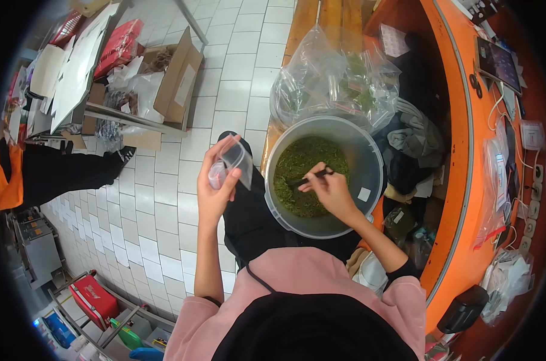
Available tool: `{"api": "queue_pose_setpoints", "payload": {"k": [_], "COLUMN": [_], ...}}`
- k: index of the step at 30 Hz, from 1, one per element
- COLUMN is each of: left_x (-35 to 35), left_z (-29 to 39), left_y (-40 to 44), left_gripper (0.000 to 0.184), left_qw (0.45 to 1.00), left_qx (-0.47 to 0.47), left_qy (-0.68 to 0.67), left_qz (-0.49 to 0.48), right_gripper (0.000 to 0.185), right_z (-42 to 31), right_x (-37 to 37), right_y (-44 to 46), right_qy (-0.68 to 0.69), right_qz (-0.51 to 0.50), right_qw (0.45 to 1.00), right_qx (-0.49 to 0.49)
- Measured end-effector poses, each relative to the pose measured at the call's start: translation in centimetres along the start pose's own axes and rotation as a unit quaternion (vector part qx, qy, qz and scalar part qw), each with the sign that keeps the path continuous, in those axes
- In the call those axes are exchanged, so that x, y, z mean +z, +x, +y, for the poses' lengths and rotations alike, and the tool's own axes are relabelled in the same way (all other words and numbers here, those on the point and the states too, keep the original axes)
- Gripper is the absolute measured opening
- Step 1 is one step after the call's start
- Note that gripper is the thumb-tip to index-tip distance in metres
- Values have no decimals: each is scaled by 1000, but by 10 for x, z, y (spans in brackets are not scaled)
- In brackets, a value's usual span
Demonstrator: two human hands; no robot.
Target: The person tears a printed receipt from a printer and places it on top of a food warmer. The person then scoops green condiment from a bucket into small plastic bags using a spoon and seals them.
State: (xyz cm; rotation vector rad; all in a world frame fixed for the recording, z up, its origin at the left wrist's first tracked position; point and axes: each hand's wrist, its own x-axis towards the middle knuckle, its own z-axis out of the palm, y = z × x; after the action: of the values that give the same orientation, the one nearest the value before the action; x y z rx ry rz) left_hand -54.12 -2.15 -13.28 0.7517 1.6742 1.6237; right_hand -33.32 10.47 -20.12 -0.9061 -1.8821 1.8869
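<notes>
My left hand (211, 189) is closed around a clear plastic pouch (239, 159), held up to the left of a large translucent tub (364, 161). The pouch's contents, if any, I cannot make out. Dried, shredded green herb (312, 150) covers the bottom of the tub. Inside it, my right hand (328, 191) grips a black-handled utensil (298, 182) whose lower end is in the herb, so its kind is hidden. A white label (364, 194) shows on the tub's right wall.
Beyond the tub, a large clear plastic bag (333, 90) with green bits lies on a wooden bench (306, 21). An orange counter (459, 150) runs along the right. On the left are a cardboard box (179, 84) and another person's leg (74, 171). Tiled floor (234, 72) lies between.
</notes>
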Motion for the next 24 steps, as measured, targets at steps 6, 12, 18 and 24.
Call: {"api": "queue_pose_setpoints", "payload": {"k": [6,12,18,24], "left_x": [40,71,87,90], "left_z": [12,-7,-14,-21], "left_y": [15,34,30,24], "left_gripper": [56,54,53,51], "left_qw": [991,974,953,944], "left_qx": [35,111,134,107], "left_qy": [-64,85,161,220], "left_qz": [-112,-180,-218,-223], "right_gripper": [17,18,19,19], "right_z": [-14,-27,-20,-16], "right_x": [-35,-70,-75,-79], "right_y": [-23,-48,-60,-63], "right_qy": [195,160,146,117], "right_qz": [128,271,302,311], "right_qw": [972,949,942,942], "right_qx": [32,-10,-35,-52]}}
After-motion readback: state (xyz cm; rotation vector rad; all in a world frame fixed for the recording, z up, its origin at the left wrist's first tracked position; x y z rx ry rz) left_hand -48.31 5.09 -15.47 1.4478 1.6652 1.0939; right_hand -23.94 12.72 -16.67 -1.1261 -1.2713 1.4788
